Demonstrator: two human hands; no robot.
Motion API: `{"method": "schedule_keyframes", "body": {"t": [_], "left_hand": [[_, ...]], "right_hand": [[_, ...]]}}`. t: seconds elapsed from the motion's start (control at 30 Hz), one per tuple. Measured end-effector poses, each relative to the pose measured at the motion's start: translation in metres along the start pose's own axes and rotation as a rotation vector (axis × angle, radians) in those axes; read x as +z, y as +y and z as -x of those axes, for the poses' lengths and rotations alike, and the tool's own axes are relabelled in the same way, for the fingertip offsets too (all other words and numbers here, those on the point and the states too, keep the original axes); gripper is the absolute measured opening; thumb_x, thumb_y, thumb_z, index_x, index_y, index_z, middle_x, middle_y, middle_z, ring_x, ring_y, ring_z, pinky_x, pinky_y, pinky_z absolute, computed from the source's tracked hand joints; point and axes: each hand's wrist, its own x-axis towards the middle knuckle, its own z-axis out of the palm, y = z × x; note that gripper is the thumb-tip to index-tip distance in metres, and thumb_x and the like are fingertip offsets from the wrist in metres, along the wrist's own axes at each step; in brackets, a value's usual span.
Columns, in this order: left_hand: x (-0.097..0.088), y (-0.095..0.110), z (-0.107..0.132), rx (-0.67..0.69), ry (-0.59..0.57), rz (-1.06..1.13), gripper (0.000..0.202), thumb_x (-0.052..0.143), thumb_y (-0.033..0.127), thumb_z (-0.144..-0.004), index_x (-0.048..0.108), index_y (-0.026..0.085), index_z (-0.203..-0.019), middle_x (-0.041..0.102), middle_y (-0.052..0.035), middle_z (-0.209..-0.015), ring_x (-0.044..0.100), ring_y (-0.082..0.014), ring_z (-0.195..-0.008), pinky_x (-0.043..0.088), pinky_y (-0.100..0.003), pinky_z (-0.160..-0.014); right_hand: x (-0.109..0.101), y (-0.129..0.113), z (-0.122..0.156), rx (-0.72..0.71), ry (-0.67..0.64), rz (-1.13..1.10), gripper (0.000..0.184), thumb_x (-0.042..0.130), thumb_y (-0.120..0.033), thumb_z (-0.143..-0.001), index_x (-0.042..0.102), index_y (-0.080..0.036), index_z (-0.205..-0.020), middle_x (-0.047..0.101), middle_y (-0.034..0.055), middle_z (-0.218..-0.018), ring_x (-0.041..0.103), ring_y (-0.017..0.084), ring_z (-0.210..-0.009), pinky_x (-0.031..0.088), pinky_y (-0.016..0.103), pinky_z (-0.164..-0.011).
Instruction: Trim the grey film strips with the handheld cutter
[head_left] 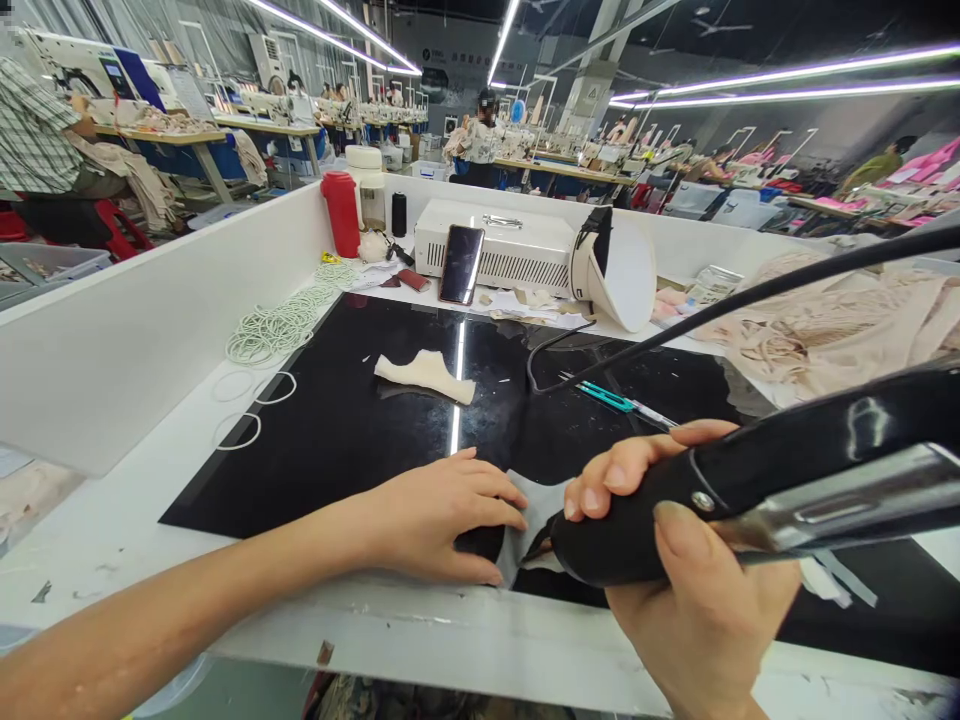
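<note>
My left hand (457, 515) lies flat with its fingers apart, the fingertips touching the left edge of a thin grey-white piece of material (534, 505) on the black mat (337, 450). My right hand (705, 560) is closed around a thick black corded hand tool (622, 535) with a shiny metal lever along its side. The tool's rounded near end is over the piece, close to my left fingers; its exact contact with the piece is hidden. Beyond my right hand lie teal-handled snips (606, 397). A cream shaped cloth piece (425, 377) rests farther back on the mat.
Green-white elastic loops (277, 325) are heaped at left. At the back stand a red bottle (342, 215), a phone (461, 265) and a white vented box (495, 245). Beige cloth (840, 315) is piled at right. A black cable (720, 300) crosses above the mat.
</note>
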Motion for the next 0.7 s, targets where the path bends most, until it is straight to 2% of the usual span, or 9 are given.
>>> {"method": "schedule_keyframes", "body": {"t": [0.23, 0.53, 0.6, 0.7], "left_hand": [[-0.003, 0.002, -0.001, 0.003, 0.004, 0.010, 0.050, 0.086, 0.028, -0.088, 0.069, 0.025, -0.135, 0.067, -0.0102, -0.145, 0.058, -0.0333, -0.140, 0.026, -0.065, -0.128], [-0.005, 0.002, 0.001, 0.005, -0.012, 0.010, 0.044, 0.086, 0.027, -0.088, 0.070, 0.024, -0.129, 0.069, -0.0096, -0.141, 0.060, -0.0323, -0.137, 0.023, -0.066, -0.129], [-0.005, 0.002, 0.002, 0.015, 0.010, 0.007, 0.035, 0.085, 0.029, -0.089, 0.073, 0.025, -0.121, 0.072, -0.0074, -0.133, 0.064, -0.0301, -0.130, 0.021, -0.065, -0.129], [-0.003, 0.002, 0.002, 0.032, 0.066, -0.003, 0.026, 0.084, 0.034, -0.091, 0.074, 0.024, -0.113, 0.074, -0.0064, -0.124, 0.066, -0.0270, -0.124, 0.020, -0.062, -0.131]], "right_hand": [[0.002, -0.002, 0.003, -0.025, -0.028, -0.061, 0.039, 0.087, -0.039, -0.084, 0.065, -0.027, -0.114, 0.065, -0.0026, -0.080, 0.059, 0.014, -0.063, 0.058, 0.029, -0.057], [0.001, -0.004, 0.004, 0.001, -0.081, -0.031, 0.035, 0.084, -0.038, -0.089, 0.064, -0.029, -0.117, 0.064, -0.0033, -0.080, 0.061, 0.015, -0.064, 0.058, 0.030, -0.059], [-0.002, -0.007, -0.003, -0.023, -0.032, -0.036, 0.037, 0.087, -0.037, -0.085, 0.066, -0.028, -0.113, 0.066, -0.0035, -0.079, 0.063, 0.015, -0.063, 0.059, 0.029, -0.057], [-0.008, -0.008, -0.018, -0.079, 0.127, -0.012, 0.039, 0.091, -0.034, -0.076, 0.067, -0.026, -0.106, 0.067, -0.0045, -0.076, 0.062, 0.015, -0.061, 0.059, 0.028, -0.055]]}}
